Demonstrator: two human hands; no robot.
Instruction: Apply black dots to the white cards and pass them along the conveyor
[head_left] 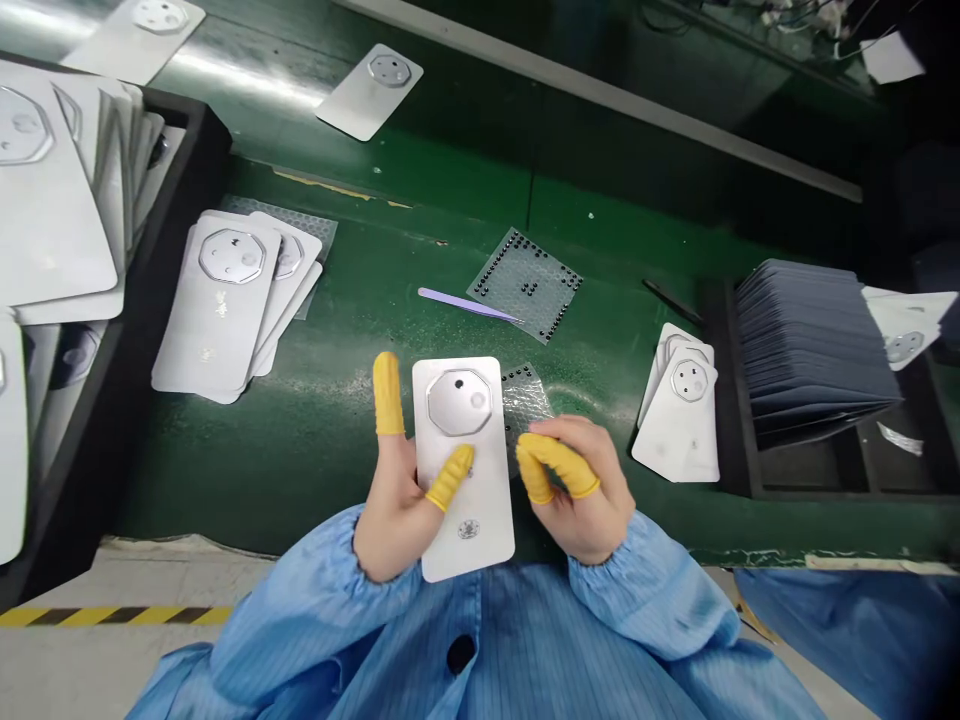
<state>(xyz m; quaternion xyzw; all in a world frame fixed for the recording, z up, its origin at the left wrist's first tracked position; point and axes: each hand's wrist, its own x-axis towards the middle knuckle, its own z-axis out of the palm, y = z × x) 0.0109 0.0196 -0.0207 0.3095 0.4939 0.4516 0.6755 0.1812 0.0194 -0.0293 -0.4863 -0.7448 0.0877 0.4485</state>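
My left hand (409, 490), with yellow finger cots on thumb and index finger, holds a white phone back cover (480, 500). The thumb presses on its face while the index finger points up beside it. An octagonal camera ring (459, 402) sits at the cover's top, with one black dot inside. Just right of the cover, my right hand (574, 480) has its yellow-cotted thumb and index finger pinched together; anything between the tips is too small to make out. Behind that hand lies a clear sheet (525, 395) with small black dots, partly hidden.
Purple tweezers (469, 304) touch a larger sheet of black dots (525, 280). Stacked covers lie at left (214, 330) and right (682, 420). A black tray (202, 130) holds more covers; another tray (810, 480) holds dark grey sheets (810, 340). A single cover (367, 95) lies farther back.
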